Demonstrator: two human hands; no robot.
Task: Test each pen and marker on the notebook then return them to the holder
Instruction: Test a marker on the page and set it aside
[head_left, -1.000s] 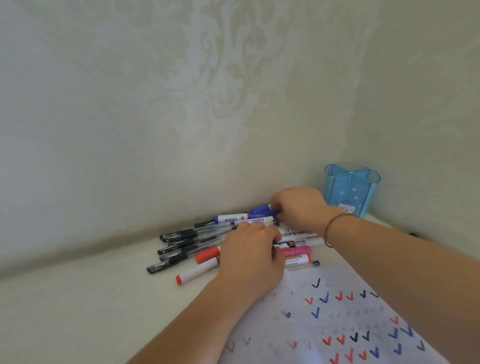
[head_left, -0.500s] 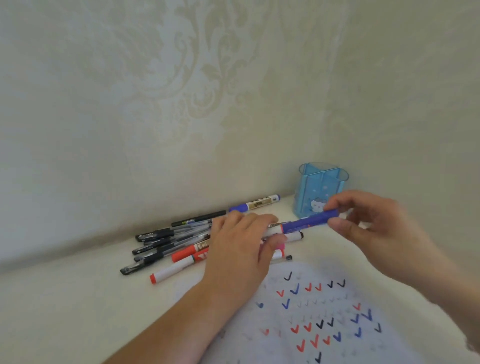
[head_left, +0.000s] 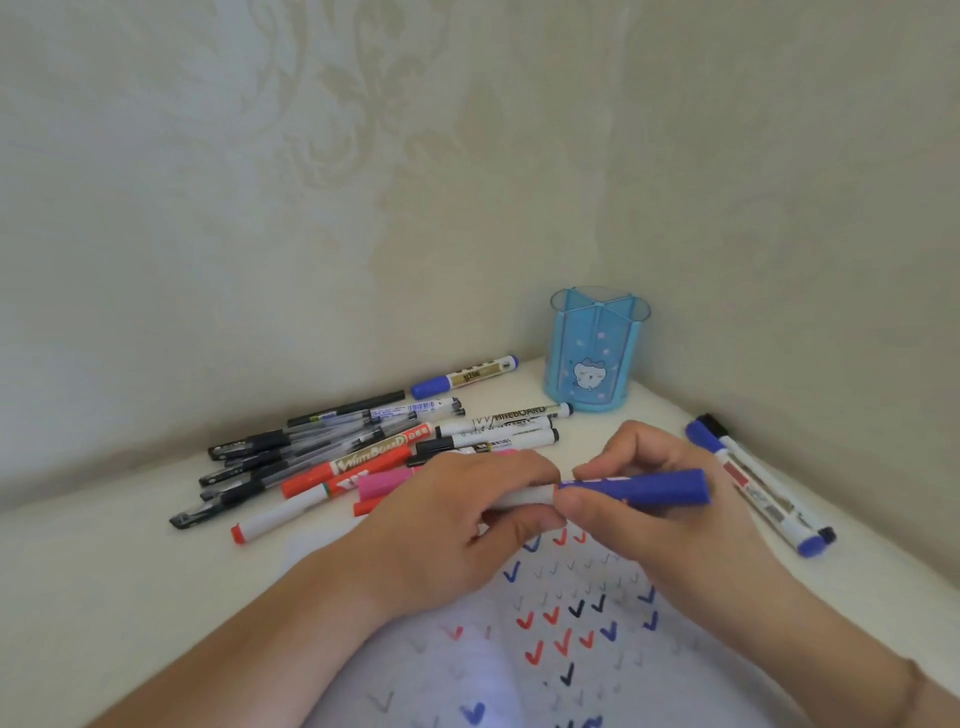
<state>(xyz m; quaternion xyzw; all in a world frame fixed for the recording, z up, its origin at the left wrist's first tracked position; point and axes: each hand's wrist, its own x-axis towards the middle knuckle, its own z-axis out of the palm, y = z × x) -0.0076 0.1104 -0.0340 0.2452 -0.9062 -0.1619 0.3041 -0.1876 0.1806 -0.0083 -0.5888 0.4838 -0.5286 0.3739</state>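
This looks like a room in a home. Pale damask-patterned wallpaper (head_left: 322, 130) covers both walls meeting at the table's (head_left: 104, 571) far corner, where a blue cartoon-printed pen holder (head_left: 592, 364) stands beside scattered pens and markers (head_left: 363, 441).

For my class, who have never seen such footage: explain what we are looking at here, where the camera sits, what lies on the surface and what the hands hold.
There is no machine: a person wears one camera on the head, looking down at their own hands. The left hand grips the white barrel of a blue-capped marker; the right hand pinches its cap. Below lies a notebook covered in coloured ticks. A heap of pens and markers lies to the left, two markers to the right, and an empty blue holder stands in the corner.
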